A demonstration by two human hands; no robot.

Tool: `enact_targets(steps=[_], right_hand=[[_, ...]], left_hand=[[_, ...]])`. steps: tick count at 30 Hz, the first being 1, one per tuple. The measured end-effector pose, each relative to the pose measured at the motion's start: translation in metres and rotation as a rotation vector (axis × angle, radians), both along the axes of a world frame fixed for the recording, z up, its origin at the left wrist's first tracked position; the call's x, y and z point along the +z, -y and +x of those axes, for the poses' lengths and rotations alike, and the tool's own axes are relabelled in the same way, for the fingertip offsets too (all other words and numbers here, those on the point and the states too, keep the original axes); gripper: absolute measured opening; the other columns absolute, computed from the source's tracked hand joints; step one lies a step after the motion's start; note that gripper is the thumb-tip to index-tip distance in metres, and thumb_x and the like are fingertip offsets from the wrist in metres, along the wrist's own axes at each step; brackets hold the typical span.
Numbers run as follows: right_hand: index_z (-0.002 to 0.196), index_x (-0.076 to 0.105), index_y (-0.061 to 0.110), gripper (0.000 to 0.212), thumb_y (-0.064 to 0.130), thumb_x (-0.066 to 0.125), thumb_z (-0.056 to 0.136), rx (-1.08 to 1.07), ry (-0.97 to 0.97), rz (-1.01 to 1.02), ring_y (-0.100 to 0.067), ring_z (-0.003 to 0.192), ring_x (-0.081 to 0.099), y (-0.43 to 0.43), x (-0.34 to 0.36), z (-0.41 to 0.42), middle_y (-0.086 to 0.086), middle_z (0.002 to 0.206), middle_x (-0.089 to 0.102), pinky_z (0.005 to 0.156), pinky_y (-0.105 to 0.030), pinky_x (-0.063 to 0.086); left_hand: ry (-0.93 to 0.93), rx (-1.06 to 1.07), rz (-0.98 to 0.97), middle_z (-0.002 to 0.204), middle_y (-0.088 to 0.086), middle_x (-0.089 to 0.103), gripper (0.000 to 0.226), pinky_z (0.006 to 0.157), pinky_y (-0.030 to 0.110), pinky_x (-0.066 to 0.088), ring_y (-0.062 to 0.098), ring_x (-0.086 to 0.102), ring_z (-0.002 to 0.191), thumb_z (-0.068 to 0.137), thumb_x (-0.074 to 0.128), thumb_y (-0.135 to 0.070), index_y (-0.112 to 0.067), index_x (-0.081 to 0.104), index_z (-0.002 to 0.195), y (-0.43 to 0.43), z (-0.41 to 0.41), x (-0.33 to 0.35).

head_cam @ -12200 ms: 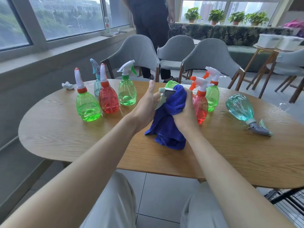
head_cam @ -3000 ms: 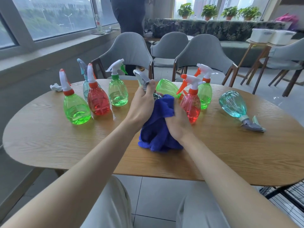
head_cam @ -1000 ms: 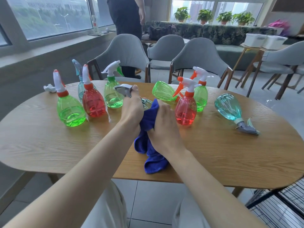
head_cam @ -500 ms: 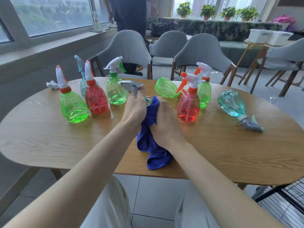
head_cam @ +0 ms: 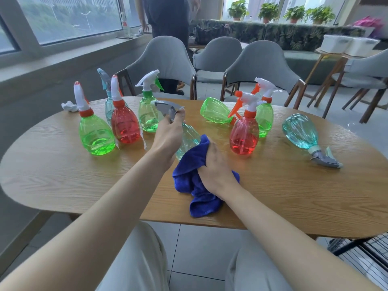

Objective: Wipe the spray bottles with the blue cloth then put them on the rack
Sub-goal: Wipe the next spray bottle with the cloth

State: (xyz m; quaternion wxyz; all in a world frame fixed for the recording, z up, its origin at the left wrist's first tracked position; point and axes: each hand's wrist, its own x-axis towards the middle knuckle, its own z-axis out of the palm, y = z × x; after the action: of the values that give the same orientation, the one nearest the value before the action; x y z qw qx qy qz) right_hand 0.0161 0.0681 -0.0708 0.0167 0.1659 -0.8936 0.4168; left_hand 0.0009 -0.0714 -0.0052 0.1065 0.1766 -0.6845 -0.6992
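Your left hand (head_cam: pixel 170 133) is curled round the neck of the held teal bottle (head_cam: pixel 190 136), just under its grey trigger head (head_cam: pixel 168 107). The bottle is tilted, head toward 11 o'clock and base toward 5.

Your right hand (head_cam: pixel 214 164) is clenched on the blue cloth (head_cam: pixel 195 185), bunched against the bottle's lower body. The cloth's tail lies on the table (head_cam: pixel 63 175) and reaches the near edge at 6 o'clock. Can't tell if the bottle's base touches the table, because the cloth covers it.

Other bottles, clocked from table centre:
- 9 to 10: left green bottle (head_cam: pixel 95 135) is upright, with the left red bottle (head_cam: pixel 125 127) just beside it.
- Behind the red one: rear teal bottle (head_cam: pixel 108 108).
- 11: white-headed green bottle (head_cam: pixel 148 116), upright, just beyond your left hand.
- 12 to 1: tipped green bottle (head_cam: pixel 214 111), on its side, with its orange trigger toward 3.
- 2: right red bottle (head_cam: pixel 243 135) is upright, and the right green bottle (head_cam: pixel 264 118) is close behind it.
- 3: tipped teal bottle (head_cam: pixel 300 131), on its side, head toward 4, well apart from the rest.

A white wad (head_cam: pixel 69 106) sits at the far 10 o'clock edge. A black wire rack (head_cam: pixel 357 245) is below the table edge at 4 to 5, partly cut off. Grey chairs (head_cam: pixel 168 59) are at 12, and a person (head_cam: pixel 168 17) stands behind them.
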Motion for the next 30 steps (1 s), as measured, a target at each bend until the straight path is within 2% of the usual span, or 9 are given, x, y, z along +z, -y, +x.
enact_targets(steps=[2,4,6,8,14,18,21,25,30], right_hand=[[0.166,0.022,0.011,0.072,0.008,0.048,0.098,-0.026,0.007,-0.037,-0.021,0.155,0.028,0.006,0.008,0.000,-0.005,0.167,0.034,0.125,-0.030,0.018],[0.162,0.029,0.012,0.069,0.008,0.048,0.096,-0.043,-0.023,-0.051,-0.023,0.152,0.034,0.014,0.017,-0.003,-0.005,0.163,0.039,0.124,-0.034,0.024],[0.153,0.040,0.014,0.061,0.010,0.050,0.094,-0.043,-0.086,-0.037,-0.029,0.139,0.046,0.023,0.026,-0.010,-0.007,0.149,0.050,0.117,-0.040,0.037],[0.148,0.045,0.014,0.052,0.014,0.053,0.097,-0.029,-0.137,-0.026,-0.029,0.127,0.052,0.028,0.033,-0.017,-0.007,0.137,0.055,0.110,-0.041,0.042],[0.154,0.043,0.024,0.052,0.025,0.048,0.102,0.051,-0.085,-0.123,-0.012,0.138,0.047,0.010,0.025,-0.014,0.006,0.148,0.050,0.112,-0.032,0.037],[0.148,0.048,0.018,0.058,0.039,0.042,0.094,0.013,0.000,-0.120,-0.014,0.135,0.049,0.000,0.013,-0.009,0.005,0.143,0.053,0.116,-0.038,0.039],[0.141,0.049,0.017,0.049,0.032,0.044,0.095,-0.021,0.039,-0.090,-0.021,0.130,0.052,0.003,0.017,-0.011,0.002,0.137,0.054,0.111,-0.041,0.042],[0.138,0.052,0.016,0.041,0.021,0.045,0.097,-0.092,0.019,-0.125,-0.024,0.122,0.054,0.020,0.032,-0.019,-0.001,0.129,0.056,0.095,-0.036,0.042],[0.142,0.054,0.019,0.044,0.022,0.047,0.099,0.016,-0.097,-0.117,-0.019,0.123,0.051,0.023,0.031,-0.018,0.003,0.129,0.057,0.108,-0.038,0.041]], left_hand=[[0.016,-0.033,-0.061,0.131,-0.003,0.065,0.042,0.113,0.041,0.041,0.020,0.057,0.128,0.107,0.052,-0.058,-0.023,0.058,0.129,0.000,-0.002,0.000],[0.021,-0.051,-0.126,0.118,-0.003,0.066,0.039,0.108,0.041,0.048,0.019,0.061,0.116,0.107,0.052,-0.056,-0.021,0.062,0.120,-0.003,-0.002,0.002],[0.020,-0.074,-0.211,0.109,-0.001,0.070,0.037,0.106,0.046,0.052,0.020,0.066,0.105,0.105,0.053,-0.058,-0.023,0.065,0.113,-0.006,-0.001,0.001],[0.005,-0.109,-0.274,0.109,0.001,0.073,0.037,0.106,0.048,0.053,0.021,0.069,0.105,0.104,0.054,-0.057,-0.023,0.065,0.112,-0.010,0.001,-0.001],[0.021,-0.177,-0.367,0.112,-0.001,0.072,0.039,0.105,0.044,0.052,0.019,0.068,0.109,0.104,0.057,-0.059,-0.023,0.068,0.114,-0.007,0.000,0.002],[0.013,-0.185,-0.420,0.110,-0.007,0.066,0.041,0.091,0.037,0.046,0.016,0.062,0.106,0.107,0.051,-0.058,-0.021,0.065,0.118,-0.011,0.001,0.004],[0.011,-0.168,-0.434,0.111,-0.007,0.066,0.042,0.097,0.040,0.046,0.018,0.061,0.109,0.107,0.049,-0.059,-0.022,0.064,0.120,-0.010,0.000,0.005],[0.005,-0.165,-0.468,0.113,-0.002,0.070,0.041,0.106,0.046,0.049,0.021,0.065,0.110,0.106,0.050,-0.059,-0.022,0.066,0.115,-0.009,0.000,0.003],[-0.001,-0.153,-0.394,0.111,0.001,0.071,0.039,0.107,0.047,0.050,0.021,0.067,0.107,0.105,0.053,-0.058,-0.022,0.067,0.110,0.000,0.000,0.002]])
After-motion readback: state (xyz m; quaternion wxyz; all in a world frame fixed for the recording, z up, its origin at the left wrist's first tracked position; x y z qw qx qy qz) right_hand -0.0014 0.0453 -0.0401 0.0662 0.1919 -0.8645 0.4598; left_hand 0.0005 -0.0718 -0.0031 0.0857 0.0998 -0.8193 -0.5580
